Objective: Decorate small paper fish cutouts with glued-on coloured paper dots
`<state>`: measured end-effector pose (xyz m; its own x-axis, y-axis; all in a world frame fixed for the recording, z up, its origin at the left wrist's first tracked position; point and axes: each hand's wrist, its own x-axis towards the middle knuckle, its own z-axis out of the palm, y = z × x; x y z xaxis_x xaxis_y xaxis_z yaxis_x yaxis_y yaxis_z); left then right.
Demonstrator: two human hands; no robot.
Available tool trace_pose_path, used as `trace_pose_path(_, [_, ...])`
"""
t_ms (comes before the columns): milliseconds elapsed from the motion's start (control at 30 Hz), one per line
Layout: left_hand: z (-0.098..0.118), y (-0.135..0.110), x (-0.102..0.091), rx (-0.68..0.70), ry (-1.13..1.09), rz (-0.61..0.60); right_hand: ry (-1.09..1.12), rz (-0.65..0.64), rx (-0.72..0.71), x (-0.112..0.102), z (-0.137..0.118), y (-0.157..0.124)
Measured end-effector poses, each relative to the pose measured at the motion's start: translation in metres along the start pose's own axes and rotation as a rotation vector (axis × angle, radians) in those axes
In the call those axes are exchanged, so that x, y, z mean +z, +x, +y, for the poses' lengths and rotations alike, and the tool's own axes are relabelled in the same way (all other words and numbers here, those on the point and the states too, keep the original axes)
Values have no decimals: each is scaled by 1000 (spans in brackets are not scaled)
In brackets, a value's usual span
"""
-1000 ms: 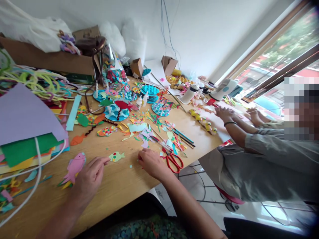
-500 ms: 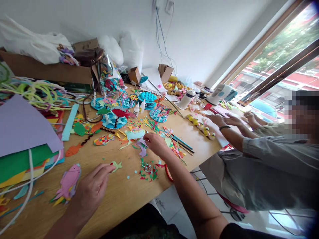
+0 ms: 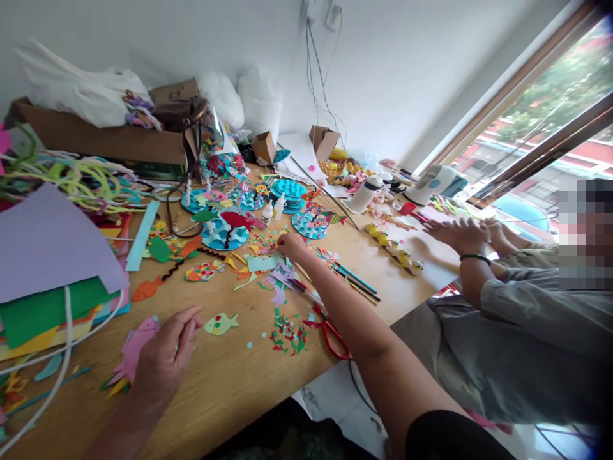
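A small pale-green paper fish (image 3: 221, 324) with red and green dots lies flat on the table, just right of my left hand (image 3: 168, 348). That hand rests near the table with its index finger stretched out and thumb apart, not gripping the fish. Under its wrist side is a pink paper fish (image 3: 138, 342). My right hand (image 3: 293, 246) reaches forward to a heap of tiny coloured paper bits (image 3: 265, 241), fingertips together; whatever they hold is hidden. Red-handled scissors (image 3: 334, 338) lie under my right forearm, beside purple paper scraps (image 3: 279, 281).
White glue bottles (image 3: 279, 207) stand behind my right hand, among blue wave-decorated discs (image 3: 225, 235). Left are stacked coloured sheets (image 3: 52, 243) and pipe cleaners (image 3: 86, 182). A co-worker's hands (image 3: 454, 233) work at the right, near a yellow braided strip (image 3: 393, 249). Thin sticks (image 3: 357, 281) lie mid-table.
My left hand has let go of the green fish and drawn slightly left. My right hand has moved from the purple scraps up to the heap of tiny paper bits.
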<state>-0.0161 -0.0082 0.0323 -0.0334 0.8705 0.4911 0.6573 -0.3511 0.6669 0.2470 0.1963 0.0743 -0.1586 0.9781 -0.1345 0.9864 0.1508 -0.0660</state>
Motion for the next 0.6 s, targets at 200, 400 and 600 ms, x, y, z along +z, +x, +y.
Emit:
trace_pose_path(200, [3,2,0,-8,-21,-18,-32,-34,21,-2,-5,6])
trace_pose_path(400, [5,3,-4,-42,-33,15,-13,-45,26,4,-5,10])
trace_pose_path(600, [7,4,-5,-89,-36,7,68,9,14,2,-2,7])
